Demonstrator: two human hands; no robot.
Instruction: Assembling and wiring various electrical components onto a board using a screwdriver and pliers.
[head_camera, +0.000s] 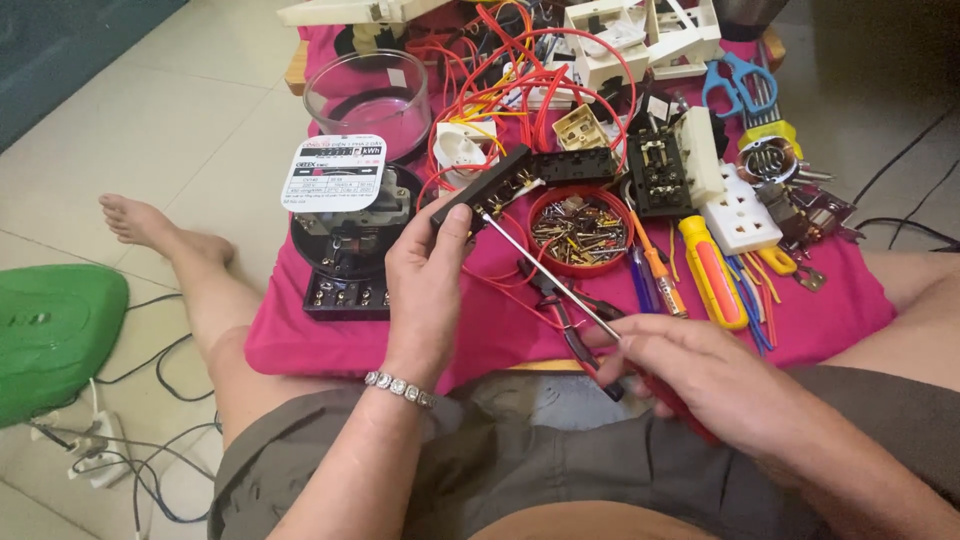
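My left hand grips a long black terminal block by its near end and holds it tilted above the pink cloth. My right hand is closed on the red handle of a screwdriver, whose thin metal shaft runs up and left to the block, its tip touching the block's underside. A silver bracelet sits on my left wrist.
An opened black electricity meter with a white dial plate lies left of the hand. A red lid of screws, pliers, orange and yellow screwdrivers, white sockets, red wires, a clear bowl and blue scissors crowd the low table.
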